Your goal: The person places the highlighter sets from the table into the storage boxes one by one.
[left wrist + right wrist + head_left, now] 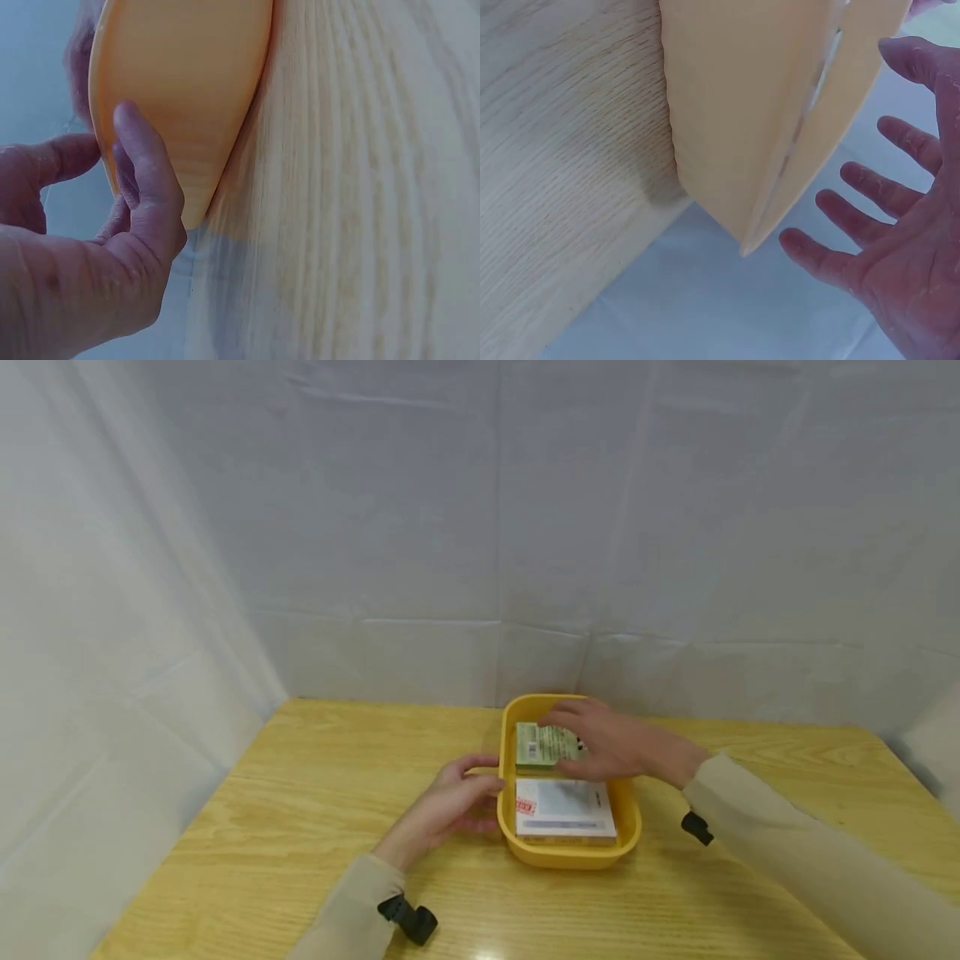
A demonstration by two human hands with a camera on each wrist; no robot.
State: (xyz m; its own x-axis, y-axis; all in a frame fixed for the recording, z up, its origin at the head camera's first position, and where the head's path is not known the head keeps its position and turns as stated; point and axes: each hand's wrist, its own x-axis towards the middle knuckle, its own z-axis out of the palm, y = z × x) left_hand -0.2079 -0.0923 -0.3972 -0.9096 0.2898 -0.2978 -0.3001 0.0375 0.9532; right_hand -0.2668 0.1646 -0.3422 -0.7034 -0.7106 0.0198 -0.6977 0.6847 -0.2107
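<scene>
A yellow plastic basin (558,857) stands on the table. In its far half lies a green printed box-like item (534,745) with a barcode. A white flat rectangular item (562,810) with red print, perhaps a book or box, lies in the near half. My left hand (457,797) holds the basin's left side, thumb at the rim and fingers against the outer wall, as the left wrist view shows. Over the green item hovers my right hand (611,743), its fingers spread and holding nothing. It partly hides the green item and the basin's far right side.
The wooden table (360,760) extends on both sides of the basin. Pale sheeting (420,552) hangs behind the table's far edge, close to the basin, and another sheet (120,693) hangs at the left. Black straps circle both sleeved wrists.
</scene>
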